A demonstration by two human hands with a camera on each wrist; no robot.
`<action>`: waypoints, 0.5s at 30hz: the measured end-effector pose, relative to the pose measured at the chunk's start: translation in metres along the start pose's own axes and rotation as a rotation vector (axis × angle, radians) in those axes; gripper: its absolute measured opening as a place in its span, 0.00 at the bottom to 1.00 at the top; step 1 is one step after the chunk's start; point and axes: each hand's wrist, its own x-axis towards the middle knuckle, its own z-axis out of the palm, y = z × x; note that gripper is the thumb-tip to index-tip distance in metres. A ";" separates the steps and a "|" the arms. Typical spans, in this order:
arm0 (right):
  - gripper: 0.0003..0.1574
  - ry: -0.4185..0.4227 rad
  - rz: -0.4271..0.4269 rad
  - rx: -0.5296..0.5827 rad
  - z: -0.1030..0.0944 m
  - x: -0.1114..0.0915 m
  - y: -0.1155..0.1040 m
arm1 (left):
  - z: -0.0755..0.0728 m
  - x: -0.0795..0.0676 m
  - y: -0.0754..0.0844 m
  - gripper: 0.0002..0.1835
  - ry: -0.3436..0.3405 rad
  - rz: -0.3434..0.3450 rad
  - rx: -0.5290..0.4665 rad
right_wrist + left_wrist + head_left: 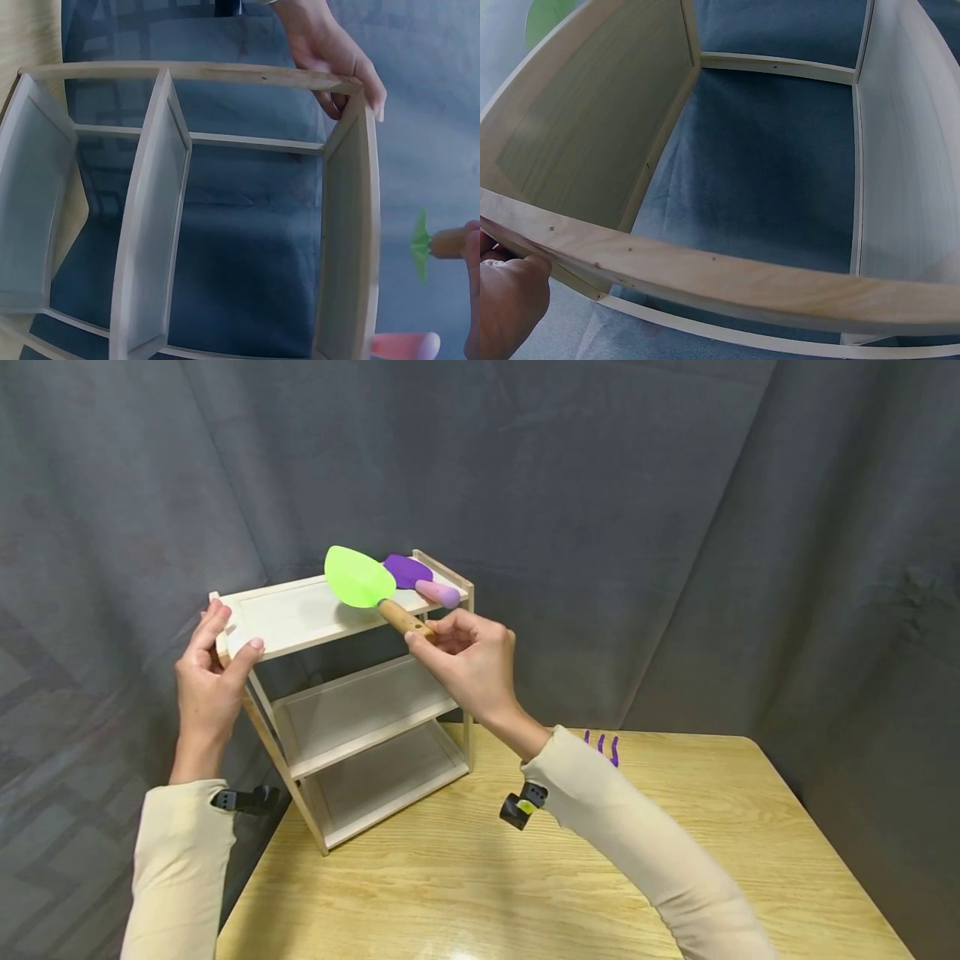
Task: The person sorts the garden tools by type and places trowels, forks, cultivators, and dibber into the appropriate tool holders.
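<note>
My right hand [476,664] pinches the end of the wooden handle of a small trowel with a bright green blade [358,578]. The trowel is over the top board of a pale wooden three-tier shelf [375,752], its blade pointing left. My left hand [206,693] grips the shelf's top left corner; in the right wrist view that hand [330,52] curls around the frame. On the top board, toward the right end, lies a purple trowel [407,571] with a pink-lilac handle [438,594]. The green blade overlaps the purple one in the head view.
The shelf stands on a light wooden table [480,885], at its back left. Purple prongs [614,752] show on the table behind the right sleeve [637,835], which hides the rest of that object. Dark grey curtains [570,510] hang behind and beside the table.
</note>
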 end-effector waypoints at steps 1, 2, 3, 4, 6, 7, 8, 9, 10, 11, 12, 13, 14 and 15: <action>0.08 -0.003 -0.006 -0.006 0.001 0.002 -0.001 | 0.000 0.000 0.000 0.34 0.001 0.000 0.002; 0.08 -0.009 -0.009 -0.007 0.002 0.003 -0.001 | 0.000 0.000 0.000 0.34 0.001 0.000 0.005; 0.08 -0.013 -0.014 -0.009 0.002 0.005 -0.002 | 0.000 0.000 0.000 0.34 0.001 -0.001 0.004; 0.08 -0.018 -0.014 -0.014 0.002 0.006 -0.007 | 0.000 0.000 0.000 0.34 0.001 -0.001 0.002; 0.08 -0.025 -0.016 -0.017 0.004 0.008 -0.008 | 0.000 0.001 0.000 0.34 0.000 -0.002 -0.004; 0.08 -0.027 -0.019 -0.021 0.004 0.009 -0.008 | 0.000 0.001 0.000 0.34 0.000 -0.001 -0.010; 0.08 -0.029 -0.020 -0.027 0.005 0.010 -0.007 | 0.000 0.001 0.000 0.34 0.001 -0.001 -0.012; 0.08 -0.030 -0.021 -0.036 0.006 0.010 -0.007 | 0.000 0.001 0.000 0.34 0.001 -0.001 -0.016; 0.07 -0.032 -0.023 -0.047 0.007 0.011 -0.006 | 0.000 0.001 0.000 0.34 0.002 -0.001 -0.011; 0.07 -0.032 -0.027 -0.057 0.009 0.011 0.000 | 0.000 0.001 0.000 0.34 0.002 -0.002 -0.003; 0.07 -0.036 -0.027 -0.070 0.010 0.012 0.000 | 0.000 0.001 0.000 0.34 0.001 -0.002 0.005; 0.07 -0.041 -0.030 -0.080 0.012 0.013 0.001 | 0.000 0.001 0.000 0.34 0.001 -0.003 0.019; 0.07 -0.046 -0.029 -0.090 0.013 0.015 0.002 | -0.001 0.001 0.000 0.34 0.000 -0.004 0.032; 0.06 -0.051 -0.026 -0.099 0.015 0.016 0.002 | -0.001 0.001 0.000 0.34 -0.002 -0.005 0.044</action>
